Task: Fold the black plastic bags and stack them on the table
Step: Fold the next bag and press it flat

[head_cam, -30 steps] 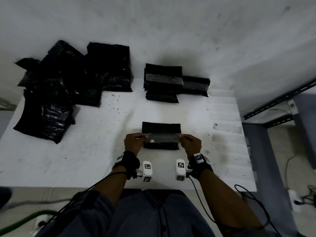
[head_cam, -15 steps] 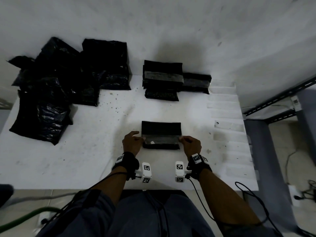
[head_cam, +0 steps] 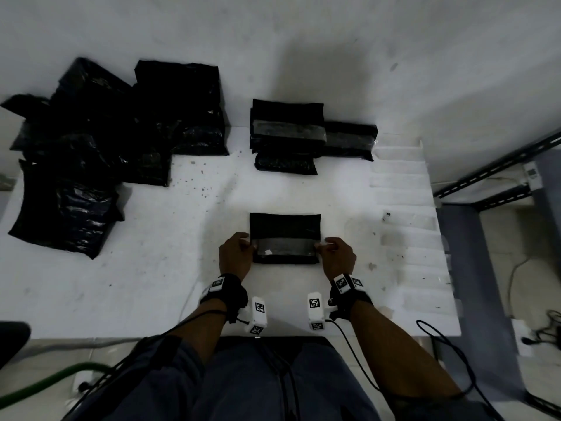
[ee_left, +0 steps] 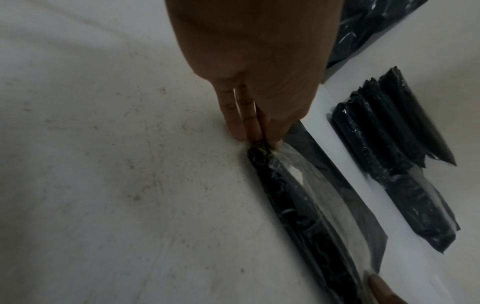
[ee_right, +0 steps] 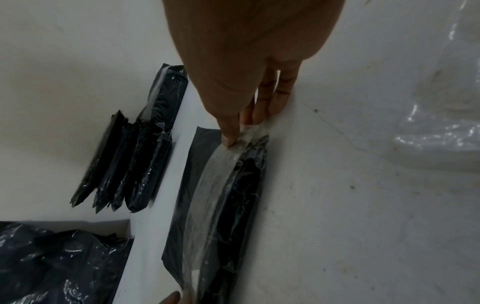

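Fingers of left hand (head_cam: 235, 253) and right hand (head_cam: 338, 256) pinching opposite ends of folded bag (head_cam: 285, 238), on table (head_cam: 151, 268)

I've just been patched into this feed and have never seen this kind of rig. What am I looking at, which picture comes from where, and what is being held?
There is no machine here: a person works with two bare hands, wearing a camera on the head and one on each wrist. The big picture looks down from the head; the other two look along each hand at its fingers.

On the white table lie a loose heap of unfolded black plastic bags at far left, and a stack of folded black bags at the back, partly spread.

In front, the left hand and right hand each pinch one end of a shiny clear strip lying across a partly folded black plastic bag. The wrist views show each grip up close: left fingers, right fingers.

The pale clear plastic sheets lie along the table's right side.
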